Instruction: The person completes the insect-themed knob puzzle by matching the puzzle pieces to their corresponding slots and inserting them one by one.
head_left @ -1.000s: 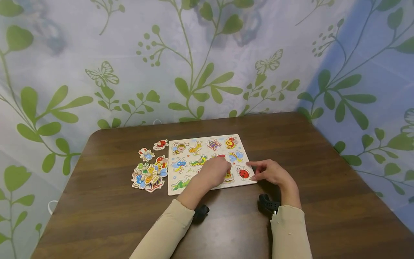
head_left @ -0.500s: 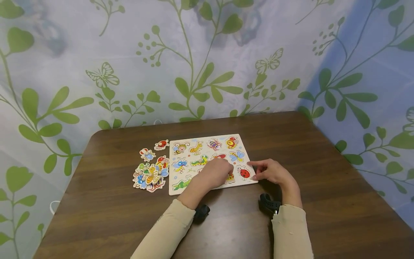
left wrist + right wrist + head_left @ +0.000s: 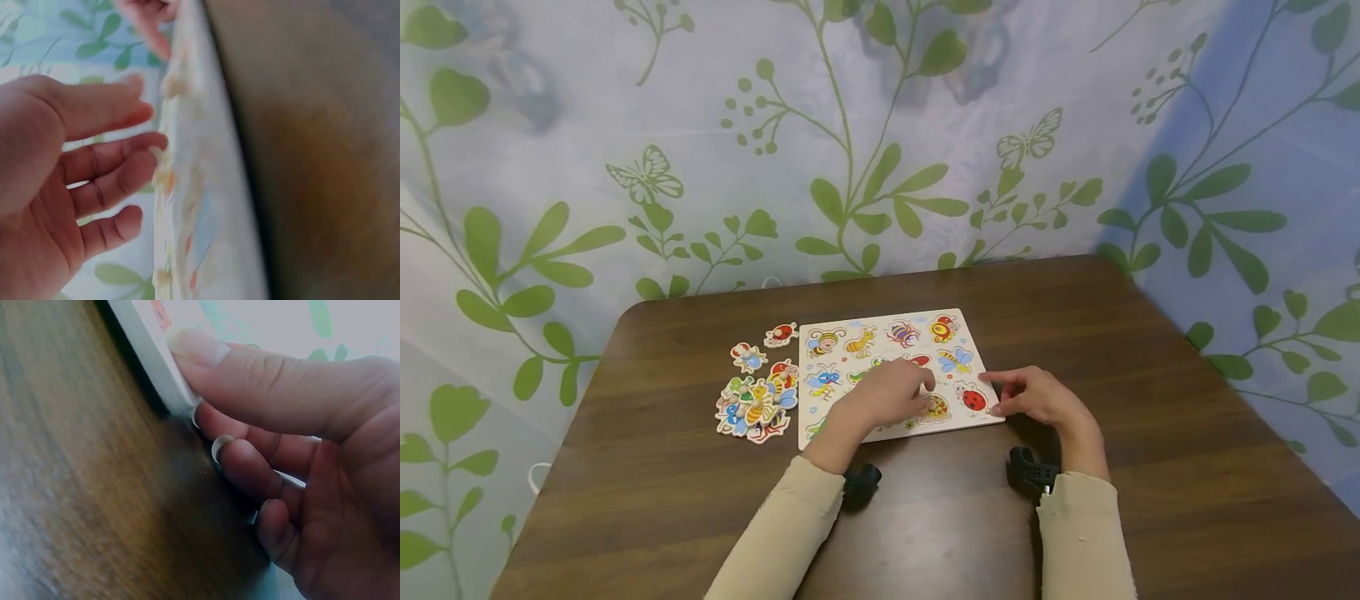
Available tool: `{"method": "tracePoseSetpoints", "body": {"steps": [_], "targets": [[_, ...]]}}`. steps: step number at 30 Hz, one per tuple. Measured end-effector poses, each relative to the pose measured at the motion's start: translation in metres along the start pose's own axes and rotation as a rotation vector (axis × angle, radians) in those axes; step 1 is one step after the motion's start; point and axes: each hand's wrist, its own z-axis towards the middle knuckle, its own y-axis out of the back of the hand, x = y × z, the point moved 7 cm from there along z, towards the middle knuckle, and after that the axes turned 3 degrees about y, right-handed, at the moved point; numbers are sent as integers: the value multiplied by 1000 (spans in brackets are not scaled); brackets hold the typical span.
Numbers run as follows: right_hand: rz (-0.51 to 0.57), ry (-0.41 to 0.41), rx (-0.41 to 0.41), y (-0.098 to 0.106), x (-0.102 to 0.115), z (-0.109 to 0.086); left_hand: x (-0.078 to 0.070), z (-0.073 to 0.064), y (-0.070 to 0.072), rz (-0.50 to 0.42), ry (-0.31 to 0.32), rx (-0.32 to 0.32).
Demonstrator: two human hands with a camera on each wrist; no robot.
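We're seeing the left hand (image 3: 887,396) hovering over the middle of the board, its thumb and loosely bent fingers standing apart. A yellow-spotted insect (image 3: 937,407) is lying just beside its thumb; contact we can't tell. The right hand (image 3: 1037,398) is touching the board's right edge, right of centre frame, index finger and thumb spreading along that edge, thumb at the lower corner. The puzzle board (image 3: 803,392) is lying flat, centre frame, showing rows of bugs. A red ladybug (image 3: 975,402) is sitting between that edge and the spotted insect. Left of the board we're seeing a heap of bug pieces (image 3: 756,408), with a beetle piece (image 3: 748,358) and a red piece (image 3: 781,335) lying above it. Everything's resting on a brown table (image 3: 640,508); a leafy backdrop (image 3: 700,217) is filling the upper frame.
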Motion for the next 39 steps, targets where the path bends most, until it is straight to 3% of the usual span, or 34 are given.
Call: {"method": "tracePoseSetpoints", "body": {"steps": [4,9,13,18,22,25,33,39], "targets": [[4,-1,-4,2,0,-1,28,-3,21,-85,91,-144],[3,4,-13,1,0,1,81,-21,48,-61,302,-317],[5,4,-13,-1,0,2,123,-40,57,-74,445,-327],[-1,-11,-11,-1,-2,1,160,-55,53,-39,580,-242],[10,-15,-9,0,-2,0,173,-57,47,9,622,-156],[12,-6,-10,0,-1,1,177,-57,46,10,633,-133],[13,-12,-11,0,-1,2,189,-61,45,44,670,-194],[8,-9,-12,-1,-2,2,190,-65,50,5,669,-256]]}}
